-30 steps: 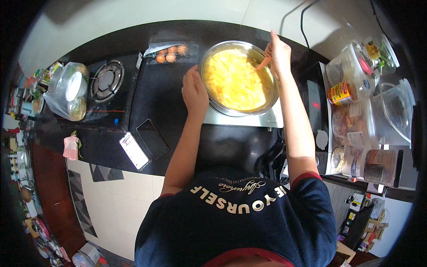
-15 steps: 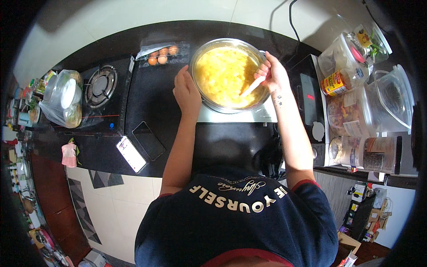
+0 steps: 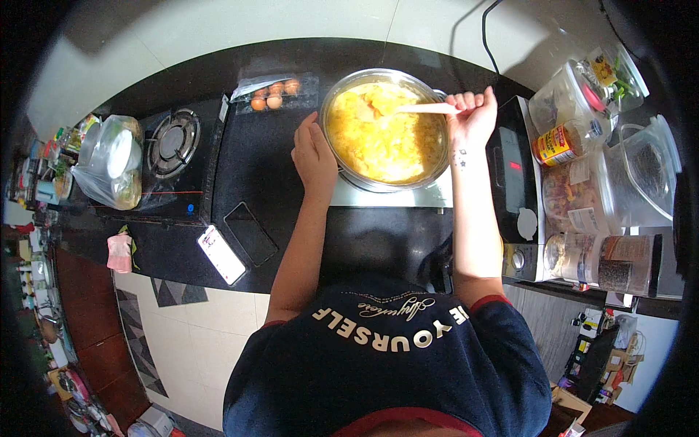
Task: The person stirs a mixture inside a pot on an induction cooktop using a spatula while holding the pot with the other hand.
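Observation:
A wide steel pot [image 3: 391, 186] holds a thick, lumpy yellow mixture [image 3: 386, 146] that fills much of it. At the pot's right rim, my right hand [image 3: 472, 116] is closed round the handle of a pale pink stirring utensil [image 3: 429, 108]. The utensil lies nearly level across the pot toward the left, its head in the mixture and covered by it, so spoon or spatula I cannot tell. My left hand [image 3: 314, 154] grips the pot's left side, fingers bent together along the outer wall. Whether it has a handle there is hidden.
The pot stands on a pale cooktop [image 3: 393, 197]. Bagged eggs [image 3: 274, 95] lie behind to the left, near a gas burner [image 3: 173, 143]. Two phones, one lit [image 3: 221, 255] and one dark [image 3: 250, 234], lie front left. Plastic containers [image 3: 575, 189] and a yellow-labelled bottle [image 3: 557, 144] crowd the right.
My right hand has moved outward to the right, and the utensil has swung from slanting down-left to nearly level, its head now farther back in the mixture. My left hand stays at the pot.

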`<move>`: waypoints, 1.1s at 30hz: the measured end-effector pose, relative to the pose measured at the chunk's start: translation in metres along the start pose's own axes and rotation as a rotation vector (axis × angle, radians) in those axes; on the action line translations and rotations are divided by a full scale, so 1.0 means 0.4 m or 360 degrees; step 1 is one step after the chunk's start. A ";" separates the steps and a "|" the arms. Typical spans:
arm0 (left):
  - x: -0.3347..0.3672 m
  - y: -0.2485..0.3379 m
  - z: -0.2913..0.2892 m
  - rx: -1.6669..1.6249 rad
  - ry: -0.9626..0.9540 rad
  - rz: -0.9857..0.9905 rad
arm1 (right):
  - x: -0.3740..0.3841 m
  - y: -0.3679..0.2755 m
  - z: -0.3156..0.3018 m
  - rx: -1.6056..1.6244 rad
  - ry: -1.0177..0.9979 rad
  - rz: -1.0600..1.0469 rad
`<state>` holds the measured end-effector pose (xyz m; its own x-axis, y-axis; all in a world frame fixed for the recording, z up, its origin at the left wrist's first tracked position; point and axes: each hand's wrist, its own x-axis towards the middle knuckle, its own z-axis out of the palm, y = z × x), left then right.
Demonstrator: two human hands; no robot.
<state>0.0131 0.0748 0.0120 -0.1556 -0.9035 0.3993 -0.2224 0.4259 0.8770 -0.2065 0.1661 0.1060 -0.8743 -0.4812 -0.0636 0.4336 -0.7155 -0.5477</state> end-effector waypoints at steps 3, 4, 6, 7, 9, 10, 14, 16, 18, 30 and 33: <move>0.000 0.005 -0.003 -0.0009 -0.0013 -0.0008 | -0.008 -0.002 0.049 -0.0256 -0.0265 -0.0225; 0.001 0.007 -0.004 -0.0015 -0.0031 -0.0013 | -0.014 0.013 0.059 -0.0368 -0.0313 -0.0236; 0.002 0.010 -0.007 -0.0055 -0.0046 -0.0040 | -0.034 0.055 0.075 -0.0668 -0.0415 -0.0227; 0.003 0.013 -0.007 -0.0097 -0.0062 -0.0064 | -0.038 0.081 0.065 -0.0840 -0.0414 -0.0284; 0.002 0.012 0.002 -0.0066 -0.0059 -0.0047 | -0.024 0.114 0.005 -0.1082 -0.0575 -0.0285; 0.002 0.009 0.000 -0.0023 -0.0047 -0.0046 | -0.052 0.118 0.011 -0.1203 -0.0578 -0.0299; -0.004 0.004 -0.001 0.0017 -0.0054 -0.0053 | -0.089 0.095 0.009 -0.1031 -0.0456 0.0061; -0.001 0.000 -0.006 0.0033 -0.0051 -0.0050 | -0.098 0.070 0.007 -0.0966 -0.0417 0.0189; 0.000 -0.014 -0.002 0.0020 -0.0016 -0.0010 | -0.096 0.051 -0.011 -0.0846 -0.0422 0.0423; 0.001 -0.008 0.007 -0.0020 -0.0015 0.0005 | -0.030 0.046 -0.052 -0.0053 0.0188 0.0500; 0.002 -0.018 0.007 -0.0003 -0.0010 -0.0016 | -0.005 0.017 -0.023 -0.0015 0.0184 0.0300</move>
<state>0.0119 0.0711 0.0053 -0.1595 -0.9074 0.3889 -0.2223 0.4168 0.8814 -0.2039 0.1669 0.0948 -0.7973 -0.5444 -0.2607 0.5903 -0.6134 -0.5247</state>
